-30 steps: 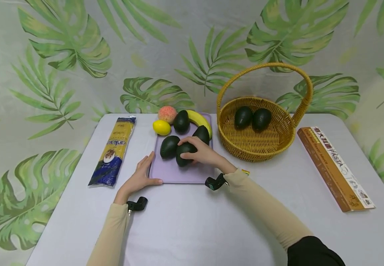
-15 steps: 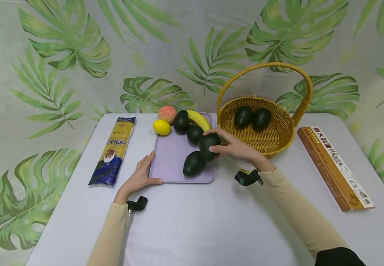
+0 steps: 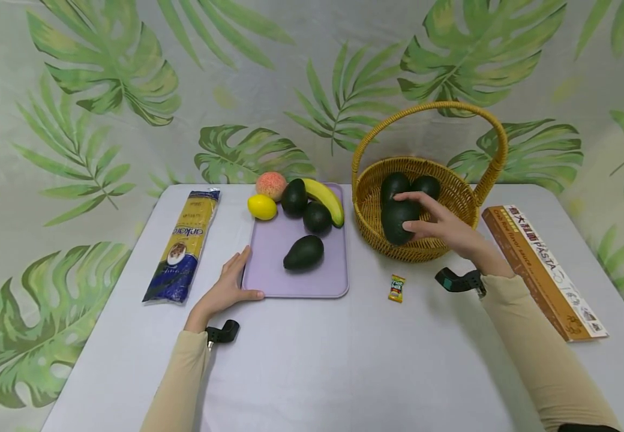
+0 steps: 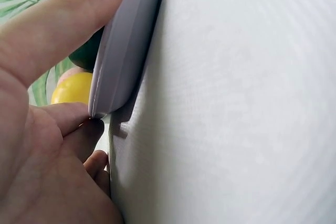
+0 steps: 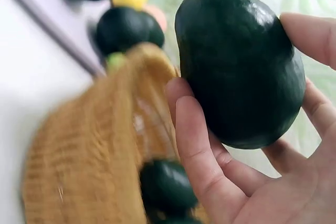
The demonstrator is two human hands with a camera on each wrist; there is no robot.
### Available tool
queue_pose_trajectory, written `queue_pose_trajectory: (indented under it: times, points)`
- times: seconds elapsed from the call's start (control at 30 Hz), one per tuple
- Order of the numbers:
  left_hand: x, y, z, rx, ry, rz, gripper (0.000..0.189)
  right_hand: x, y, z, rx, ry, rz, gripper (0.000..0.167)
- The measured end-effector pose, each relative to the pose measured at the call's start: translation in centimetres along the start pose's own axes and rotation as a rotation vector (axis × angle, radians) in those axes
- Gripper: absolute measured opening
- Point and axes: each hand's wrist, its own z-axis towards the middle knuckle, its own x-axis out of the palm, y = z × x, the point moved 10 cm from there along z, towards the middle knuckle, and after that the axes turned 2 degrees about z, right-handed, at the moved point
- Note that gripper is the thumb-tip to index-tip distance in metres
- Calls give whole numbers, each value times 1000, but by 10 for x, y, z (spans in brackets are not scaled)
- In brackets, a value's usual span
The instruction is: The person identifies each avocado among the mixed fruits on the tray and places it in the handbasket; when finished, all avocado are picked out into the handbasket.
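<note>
My right hand (image 3: 444, 227) grips a dark green avocado (image 3: 398, 222) over the wicker basket (image 3: 363, 231); the right wrist view shows fingers and thumb around the fruit. Two other avocados lie in the basket, partly hidden behind the held one. My left hand (image 3: 224, 293) rests against the front left corner of the lilac tray (image 3: 269, 282), thumb and fingers spread along its edges. On the tray, a single avocado (image 3: 303, 252) lies near the middle. Two more, one of them the avocado (image 3: 317, 217) nearer the front, sit beside a banana (image 3: 325, 201) at the back.
A lemon (image 3: 262, 207) and a peach (image 3: 271, 186) sit at the tray's back left corner. Left of the tray lies a pasta packet (image 3: 182, 246). A long pasta box (image 3: 546, 273) is right of the basket, and a small yellow wrapped packet (image 3: 396, 288) lies in front of it.
My right hand has lifted an avocado off the tray and carried it right to above the basket. Another avocado on the tray has rolled and come to lie near the middle. The left hand stays put.
</note>
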Motion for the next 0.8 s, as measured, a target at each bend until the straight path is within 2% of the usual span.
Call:
queue_pose_trajectory:
  times: [0.17, 0.23, 0.37, 0.5, 0.6, 0.8]
  points:
    - [0, -1, 0, 7, 1, 4, 111, -41, -12, -12, 45, -95, 9, 50]
    - [0, -1, 0, 6, 1, 8, 112, -57, -19, -18, 91, -134, 12, 50]
    - [0, 0, 0, 3, 0, 11, 112, -77, -28, -26, 164, -173, 15, 53]
    - [0, 0, 0, 2, 1, 11, 111, -84, -31, -26, 161, -169, 14, 53]
    - [1, 0, 0, -3, 1, 10, 112, -86, -31, -22, 142, -148, -31, 52]
    - [1, 0, 0, -21, 2, 1, 112, -84, -40, -12, 197, -90, -142, 57]
